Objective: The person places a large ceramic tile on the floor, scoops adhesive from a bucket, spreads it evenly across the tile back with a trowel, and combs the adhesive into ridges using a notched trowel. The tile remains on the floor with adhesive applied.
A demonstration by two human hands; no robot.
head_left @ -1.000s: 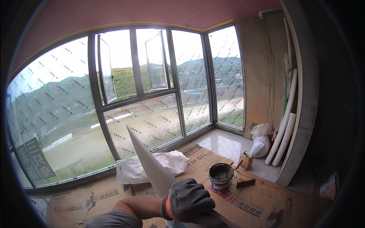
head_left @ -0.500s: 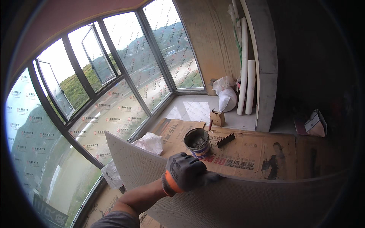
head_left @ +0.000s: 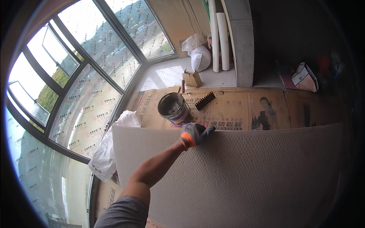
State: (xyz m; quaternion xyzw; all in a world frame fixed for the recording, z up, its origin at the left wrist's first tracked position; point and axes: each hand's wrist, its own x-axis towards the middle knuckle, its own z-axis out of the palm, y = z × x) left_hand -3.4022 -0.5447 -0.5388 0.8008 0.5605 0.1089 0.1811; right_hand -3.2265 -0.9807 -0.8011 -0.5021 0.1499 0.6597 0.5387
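My left hand (head_left: pixel 195 134), in a grey work glove with an orange cuff, is closed over the upper edge of a large pale tile slab (head_left: pixel 228 174). The slab stands tilted in front of me, its fine grid-textured side facing me. Just beyond my left hand is a bucket (head_left: pixel 176 109) with grey mortar-like paste inside. A black notched spreader (head_left: pixel 205 100) lies right of the bucket, and a brown handle (head_left: pixel 183 86) shows behind the rim. My right hand is out of view.
Cardboard sheets (head_left: pixel 243 104) cover the floor. Behind the bucket sits a small open carton (head_left: pixel 192 78), with a white bag (head_left: pixel 200 59) and white pipes (head_left: pixel 214 41) farther back. Crumpled plastic (head_left: pixel 104 155) lies between slab and windows (head_left: pixel 85 108). A concrete pillar (head_left: pixel 240 41) stands right.
The slab has swung round to face me more squarely, my left hand still on its upper edge. My view has shifted right and down, with more of my left arm showing.
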